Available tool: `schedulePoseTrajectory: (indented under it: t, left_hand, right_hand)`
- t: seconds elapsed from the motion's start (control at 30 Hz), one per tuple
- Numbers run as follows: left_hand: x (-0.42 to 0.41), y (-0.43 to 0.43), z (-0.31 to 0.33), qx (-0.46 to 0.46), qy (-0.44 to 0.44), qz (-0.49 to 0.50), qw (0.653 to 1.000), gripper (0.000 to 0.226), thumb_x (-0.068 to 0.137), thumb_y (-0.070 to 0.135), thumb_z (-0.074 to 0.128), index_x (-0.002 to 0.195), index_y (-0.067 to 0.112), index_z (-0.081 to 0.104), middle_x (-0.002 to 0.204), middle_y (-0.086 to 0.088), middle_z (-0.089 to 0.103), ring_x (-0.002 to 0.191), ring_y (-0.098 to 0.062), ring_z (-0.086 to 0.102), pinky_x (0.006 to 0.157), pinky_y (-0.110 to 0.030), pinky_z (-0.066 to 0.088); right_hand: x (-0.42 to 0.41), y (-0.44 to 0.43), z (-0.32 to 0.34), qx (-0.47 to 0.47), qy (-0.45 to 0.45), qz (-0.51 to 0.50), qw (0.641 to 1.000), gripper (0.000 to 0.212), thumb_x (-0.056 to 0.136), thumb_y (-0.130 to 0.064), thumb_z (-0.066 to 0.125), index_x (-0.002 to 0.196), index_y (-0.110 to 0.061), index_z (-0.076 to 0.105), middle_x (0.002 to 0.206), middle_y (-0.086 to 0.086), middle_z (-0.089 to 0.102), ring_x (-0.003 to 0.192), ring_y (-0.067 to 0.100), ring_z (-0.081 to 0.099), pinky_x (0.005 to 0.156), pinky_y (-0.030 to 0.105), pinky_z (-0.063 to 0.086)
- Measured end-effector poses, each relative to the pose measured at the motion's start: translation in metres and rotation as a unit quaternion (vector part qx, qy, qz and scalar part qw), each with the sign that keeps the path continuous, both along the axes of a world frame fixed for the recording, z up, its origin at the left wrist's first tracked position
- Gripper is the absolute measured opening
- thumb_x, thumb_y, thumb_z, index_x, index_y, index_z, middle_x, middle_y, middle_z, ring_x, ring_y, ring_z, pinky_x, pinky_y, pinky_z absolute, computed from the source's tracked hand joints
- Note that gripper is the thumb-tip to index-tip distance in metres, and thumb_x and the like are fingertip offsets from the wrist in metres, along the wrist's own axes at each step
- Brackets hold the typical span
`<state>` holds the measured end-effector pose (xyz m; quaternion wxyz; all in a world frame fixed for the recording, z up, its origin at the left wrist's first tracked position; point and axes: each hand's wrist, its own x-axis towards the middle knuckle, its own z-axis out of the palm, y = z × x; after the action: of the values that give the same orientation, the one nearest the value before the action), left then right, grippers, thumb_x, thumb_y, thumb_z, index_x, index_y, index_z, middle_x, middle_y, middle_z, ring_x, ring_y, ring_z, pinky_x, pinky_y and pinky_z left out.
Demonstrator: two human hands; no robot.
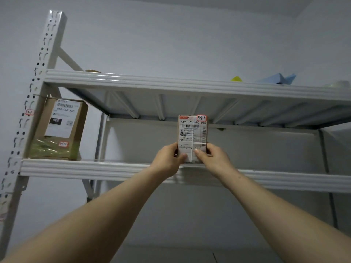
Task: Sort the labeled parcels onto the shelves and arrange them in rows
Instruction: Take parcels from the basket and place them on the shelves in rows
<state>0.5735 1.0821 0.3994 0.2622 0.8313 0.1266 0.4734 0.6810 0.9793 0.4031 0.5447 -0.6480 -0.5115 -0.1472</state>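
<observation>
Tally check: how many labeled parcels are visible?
2: large box, left end of middle shelf; small box in left hand and right hand, mid-shelf. Top shelf may hide more.

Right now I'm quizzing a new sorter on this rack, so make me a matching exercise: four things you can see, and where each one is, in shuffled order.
Things: 1 small parcel; 2 large brown box; 3 blue object; 4 yellow object.
Places: A top shelf, right of the yellow one; B gripped by the left hand and the right hand; C top shelf, left of the blue one; D left end of the lower shelf.
Pairs: 1-B; 2-D; 3-A; 4-C.
</observation>
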Motion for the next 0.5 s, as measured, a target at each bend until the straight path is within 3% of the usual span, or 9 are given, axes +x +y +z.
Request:
schedulePoseTrajectory:
  t: [0.2, 0.33, 0.5]
  left_hand:
    - [0.035, 0.012, -0.001, 0.005, 0.056, 0.073, 0.996, 0.032, 0.091, 0.021, 0.057, 0.122, 0.024, 0.061, 0.114, -0.003, 0.069, 0.108, -0.023, 0.062, 0.099, -0.04, 0.045]
    - [0.048, 0.023, 0.002, 0.039, 0.112, 0.15, 0.982, 0.031, 0.094, 0.029, 0.052, 0.124, 0.027, 0.059, 0.118, -0.001, 0.066, 0.114, -0.023, 0.056, 0.108, -0.044, 0.034]
    - [0.058, 0.035, 0.007, 0.031, 0.125, 0.176, 0.976, 0.023, 0.093, 0.031, 0.054, 0.108, 0.021, 0.068, 0.108, -0.001, 0.069, 0.107, -0.024, 0.059, 0.108, -0.044, 0.034]
  right_hand:
    - [0.042, 0.024, 0.001, -0.078, -0.025, -0.064, 0.995, 0.03, 0.094, -0.032, 0.055, 0.119, -0.017, 0.057, 0.119, 0.0, 0.065, 0.108, 0.021, 0.059, 0.089, 0.031, 0.046]
    - [0.059, 0.037, 0.0, -0.103, -0.026, -0.077, 0.991, 0.036, 0.087, -0.034, 0.063, 0.119, -0.02, 0.055, 0.119, 0.0, 0.065, 0.109, 0.021, 0.06, 0.092, 0.034, 0.048]
    - [0.071, 0.05, 0.002, -0.109, -0.012, -0.067, 0.992, 0.038, 0.084, -0.031, 0.067, 0.118, -0.02, 0.057, 0.118, 0.001, 0.066, 0.108, 0.021, 0.061, 0.094, 0.037, 0.049]
